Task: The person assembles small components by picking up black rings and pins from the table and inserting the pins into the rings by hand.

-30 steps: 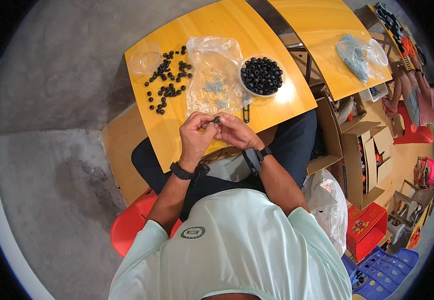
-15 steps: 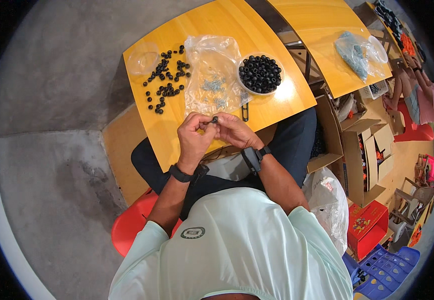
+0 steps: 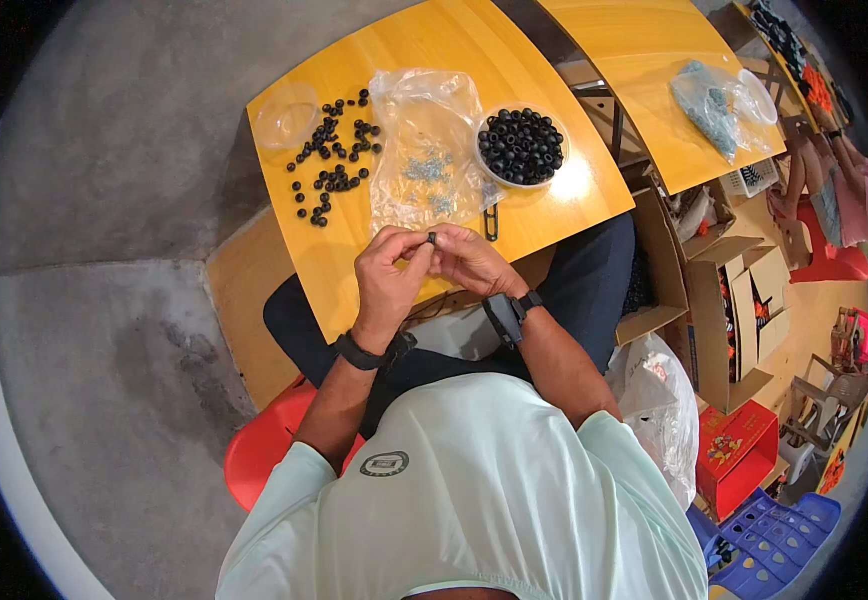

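Over the near edge of the yellow table (image 3: 554, 225), my left hand (image 3: 390, 268) and my right hand (image 3: 472, 262) meet with their fingertips pinched around one small black ball-shaped part (image 3: 432, 238). Fingers cover most of it, and whether a smaller piece is in it I cannot tell. Just beyond my hands lies a clear plastic bag (image 3: 404, 130) with small silvery metal pieces (image 3: 429, 168) scattered on it. Right of the bag stands a round clear tub (image 3: 521, 183) full of black balls with holes. To the left, loose black balls (image 3: 338, 181) are spread on the tabletop.
A clear lid (image 3: 288, 116) lies at the table's far left, and a black flat tool (image 3: 492, 222) near the tub. A second yellow table (image 3: 644, 60) bears a bag of metal pieces (image 3: 706, 110). Cardboard boxes (image 3: 719, 320) stand at right; another person (image 3: 859, 200) sits beyond.
Both hands stay in nearly the same place; the black part between the fingertips has turned slightly. The person at the far right has shifted a little.
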A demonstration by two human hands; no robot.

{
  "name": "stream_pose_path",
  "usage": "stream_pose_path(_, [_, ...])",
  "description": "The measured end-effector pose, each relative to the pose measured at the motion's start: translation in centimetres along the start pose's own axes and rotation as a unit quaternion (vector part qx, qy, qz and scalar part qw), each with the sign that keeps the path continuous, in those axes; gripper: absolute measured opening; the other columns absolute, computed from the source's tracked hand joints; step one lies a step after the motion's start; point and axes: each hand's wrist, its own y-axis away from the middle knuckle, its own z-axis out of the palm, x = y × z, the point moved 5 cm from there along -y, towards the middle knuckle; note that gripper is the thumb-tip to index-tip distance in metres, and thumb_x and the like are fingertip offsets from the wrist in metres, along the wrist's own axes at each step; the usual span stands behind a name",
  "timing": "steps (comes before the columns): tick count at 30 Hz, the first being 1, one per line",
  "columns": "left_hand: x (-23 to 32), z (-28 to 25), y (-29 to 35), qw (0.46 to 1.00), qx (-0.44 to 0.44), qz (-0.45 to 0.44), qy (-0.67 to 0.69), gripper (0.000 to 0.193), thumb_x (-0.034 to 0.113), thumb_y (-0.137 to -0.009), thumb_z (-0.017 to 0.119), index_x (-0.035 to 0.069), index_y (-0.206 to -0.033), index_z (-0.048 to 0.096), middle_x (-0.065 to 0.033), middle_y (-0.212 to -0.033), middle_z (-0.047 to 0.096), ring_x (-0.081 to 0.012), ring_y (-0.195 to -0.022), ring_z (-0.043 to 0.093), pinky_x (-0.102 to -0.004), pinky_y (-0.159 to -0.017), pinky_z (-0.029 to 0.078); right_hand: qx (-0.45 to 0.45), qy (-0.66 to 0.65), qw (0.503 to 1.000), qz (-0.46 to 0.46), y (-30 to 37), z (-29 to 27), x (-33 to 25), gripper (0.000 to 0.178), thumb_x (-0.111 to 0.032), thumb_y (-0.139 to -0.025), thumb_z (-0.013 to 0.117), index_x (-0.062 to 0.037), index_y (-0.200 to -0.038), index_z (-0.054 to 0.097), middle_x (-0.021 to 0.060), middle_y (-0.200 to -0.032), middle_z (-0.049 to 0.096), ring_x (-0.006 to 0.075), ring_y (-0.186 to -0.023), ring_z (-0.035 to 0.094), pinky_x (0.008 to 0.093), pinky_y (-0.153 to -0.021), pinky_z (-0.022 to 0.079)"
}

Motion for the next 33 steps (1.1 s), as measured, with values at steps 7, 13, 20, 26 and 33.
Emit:
stream_pose_path(7, [-0.4, 0.1, 0.1, 0.998, -0.025, 0.055, -0.01, 0.013, -0.002, -0.085, 0.07, -0.003, -0.098, 0.07, -0.0077, -0.09, 0.064, -0.0141, -0.077, 0.064, -0.0255, -0.07, 0.052, -0.007, -0.021, 1.0, -0.005, 0.2, 0.0, 0.1, 0.029, -0.025, -0.098, 0.061, -0.0014, -0.116, 0.061, 0.0043, -0.094, 0.064, 0.0121, -0.08, 0.06, 0.0279, -0.076, 0.051])
stream_pose_path(13, [-0.1, 0.6, 0.2, 0.995, -0.011, 0.099, -0.03, 0.017, -0.001, -0.083, 0.072, -0.001, -0.101, 0.071, -0.0072, -0.088, 0.063, -0.0146, -0.076, 0.065, -0.0256, -0.067, 0.053, -0.03, -0.014, 0.999, 0.002, 0.1, -0.1, 0.0, 0.029, -0.027, -0.099, 0.061, -0.002, -0.114, 0.062, 0.0031, -0.092, 0.064, 0.011, -0.079, 0.06, 0.028, -0.076, 0.05])
stream_pose_path(20, [-0.5, 0.6, 0.2, 0.984, -0.005, 0.157, -0.089, 0.021, 0.0, -0.081, 0.074, 0.0, -0.102, 0.07, -0.0088, -0.083, 0.063, -0.0192, -0.07, 0.066, -0.0276, -0.062, 0.053, -0.019, -0.015, 0.999, 0.024, 0.0, -0.3, 0.2, 0.025, -0.029, -0.099, 0.059, -0.0044, -0.103, 0.064, 0.0011, -0.085, 0.064, 0.0096, -0.076, 0.058, 0.027, -0.074, 0.049])
stream_pose_path(26, [-0.4, 0.6, -0.2, 0.957, -0.017, 0.238, -0.167, 0.023, 0.003, -0.078, 0.076, 0.001, -0.101, 0.07, -0.009, -0.081, 0.063, -0.024, -0.069, 0.065, -0.0308, -0.06, 0.052, -0.035, -0.044, 0.997, 0.045, 0.2, 0.2, 0.1, 0.024, -0.028, -0.1, 0.058, -0.0052, -0.098, 0.063, 0.0, -0.08, 0.06, 0.0113, -0.072, 0.054, 0.0286, -0.067, 0.046])
stream_pose_path(33, [-0.4, 0.3, 0.3, 0.956, -0.033, 0.216, -0.195, 0.02, 0.005, -0.078, 0.077, 0.002, -0.097, 0.071, -0.0083, -0.084, 0.063, -0.0245, -0.069, 0.065, -0.0321, -0.061, 0.053, -0.02, -0.015, 0.998, 0.064, 0.4, 0.8, 0.7, 0.024, -0.028, -0.103, 0.05, -0.0057, -0.1, 0.059, 0.0013, -0.076, 0.053, 0.0122, -0.068, 0.05, 0.0286, -0.063, 0.044])
